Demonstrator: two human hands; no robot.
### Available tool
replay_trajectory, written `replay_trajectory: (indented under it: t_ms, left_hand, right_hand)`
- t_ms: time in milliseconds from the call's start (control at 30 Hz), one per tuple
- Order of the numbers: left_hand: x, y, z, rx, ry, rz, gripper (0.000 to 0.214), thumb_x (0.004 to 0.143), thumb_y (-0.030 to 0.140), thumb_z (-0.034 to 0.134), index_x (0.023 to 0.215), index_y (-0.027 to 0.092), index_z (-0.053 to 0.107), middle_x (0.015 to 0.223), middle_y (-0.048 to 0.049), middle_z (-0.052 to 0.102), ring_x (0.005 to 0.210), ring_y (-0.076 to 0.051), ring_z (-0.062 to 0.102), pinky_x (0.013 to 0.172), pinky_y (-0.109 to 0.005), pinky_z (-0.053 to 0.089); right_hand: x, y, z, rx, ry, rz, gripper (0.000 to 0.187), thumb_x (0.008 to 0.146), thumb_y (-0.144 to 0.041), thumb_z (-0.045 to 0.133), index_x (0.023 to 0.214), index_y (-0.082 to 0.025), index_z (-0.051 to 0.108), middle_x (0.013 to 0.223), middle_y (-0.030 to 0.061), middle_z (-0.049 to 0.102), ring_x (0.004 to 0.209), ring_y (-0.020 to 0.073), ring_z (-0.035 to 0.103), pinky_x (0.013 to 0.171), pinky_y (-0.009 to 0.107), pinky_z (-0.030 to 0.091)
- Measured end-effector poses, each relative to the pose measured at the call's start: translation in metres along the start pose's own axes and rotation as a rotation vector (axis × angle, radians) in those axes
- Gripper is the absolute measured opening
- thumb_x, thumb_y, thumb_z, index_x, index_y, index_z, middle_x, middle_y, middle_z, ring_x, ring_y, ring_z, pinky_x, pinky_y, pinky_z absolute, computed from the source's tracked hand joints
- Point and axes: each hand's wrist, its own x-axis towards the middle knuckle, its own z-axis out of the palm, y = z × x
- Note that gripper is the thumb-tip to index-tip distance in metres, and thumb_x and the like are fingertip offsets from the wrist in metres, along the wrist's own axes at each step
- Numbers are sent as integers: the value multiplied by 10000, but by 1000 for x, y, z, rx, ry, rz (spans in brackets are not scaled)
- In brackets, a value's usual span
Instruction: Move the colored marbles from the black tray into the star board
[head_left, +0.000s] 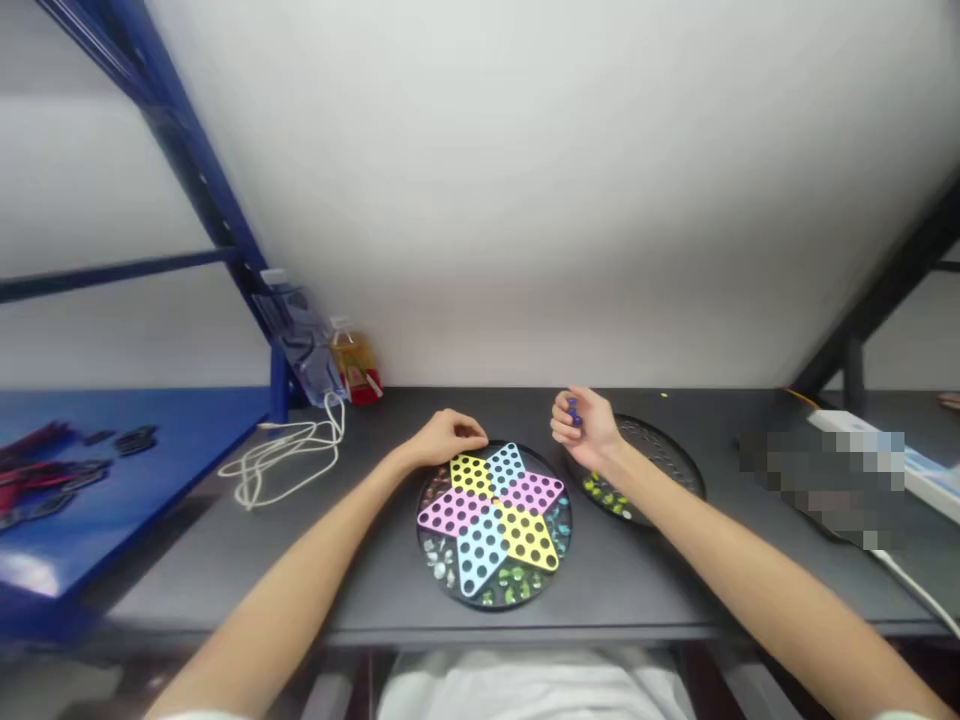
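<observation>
A small blue game piece (574,411), too small to tell its exact shape, is pinched in the curled fingers of the right hand (585,428), which is raised over the far edge of a dark round tray (664,450). The hand is closed around the piece, with the thumb and fingertips pressed inward. Just left of the tray lies a round Chinese checkers board (495,604), a six-pointed star of pink, yellow and pale blue with black holes, and glass marbles (439,560) cluster in the dark wedges between its points. The left hand (448,438) rests at the board's far rim, relaxed, its fingers loosely bent and holding nothing that shows. Green and yellow marbles (604,492) lie in the tray near the right wrist. A light fingertip pinch gives the best control of a piece this small, and a steady wrist helps stop it slipping. The dark grey table (360,570) bears all of this, with a looped white cable (285,460), a clear plastic bag (296,335) and an amber bottle (354,362) to the left, a blue shelf (112,480) beyond them, and a white power strip (847,428) to the right
</observation>
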Motion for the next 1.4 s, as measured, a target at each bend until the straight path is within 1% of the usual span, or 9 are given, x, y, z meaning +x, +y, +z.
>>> replay_trajectory:
  t_ms: [167,333,667,967,1100,1233,1300,1367,1400]
  left_hand:
    - [-1,2,1,18,-5,22,337,790,452,634,895,158,759,777,-38,724,694,-157,611,629,-233,439]
    - [-1,1,1,-4,-5,25,348,787,452,636,904,148,758,795,-46,729,707,-161,618,637,-234,448]
    - [-1,3,1,4,-3,12,344,784,460,636,901,160,758,810,-44,733,729,-170,626,652,-238,453]
    - [-2,4,1,3,8,15,334,780,456,636,882,163,760,787,-39,727,689,-156,611,626,-234,443]
    - [-2,4,1,8,13,5,342,772,464,642,878,162,762,774,-42,726,682,-160,610,625,-237,446]
    - [-1,4,0,-2,9,-5,353,766,473,647,882,160,762,776,-43,726,699,-166,620,627,-237,454]
    - [-1,4,-3,-7,-4,-2,345,761,471,657,879,165,764,772,-41,727,706,-169,627,632,-237,458]
    - [-3,5,-9,-11,-42,1,329,752,461,671,876,171,767,774,-41,730,718,-175,639,642,-237,464]
    - [-3,5,-12,-17,-66,3,322,751,454,676,878,173,768,784,-42,734,731,-180,646,652,-239,469]
  right_hand:
    - [14,32,23,-21,135,88,404,841,-436,526,598,-221,285,448,-71,286,341,64,230,341,215,134]
    - [21,47,31,-160,183,39,400,813,-411,591,596,-220,315,426,-75,319,332,63,294,337,211,181]
    - [24,52,29,-256,161,-26,393,792,-432,616,565,-217,379,403,-59,361,325,83,375,339,226,269]
    - [26,50,24,-315,177,-62,385,789,-475,616,573,-200,457,428,-36,423,401,130,516,424,254,431]
    - [22,24,7,-468,144,-136,366,805,-479,605,604,-183,529,495,-1,518,450,129,536,459,255,446]
    - [2,-9,-32,-771,86,-203,300,795,-448,634,690,-168,607,630,36,623,496,121,537,443,233,397]
    - [-12,-21,-51,-860,105,-221,275,793,-441,632,757,-168,633,613,16,609,478,108,493,433,223,358]
    - [-24,-31,-65,-988,-4,-160,253,755,-412,677,811,-166,662,646,14,625,527,116,508,484,228,383]
    - [-29,-35,-70,-1046,-111,-100,245,722,-389,708,810,-162,675,690,25,646,572,129,529,524,240,409]
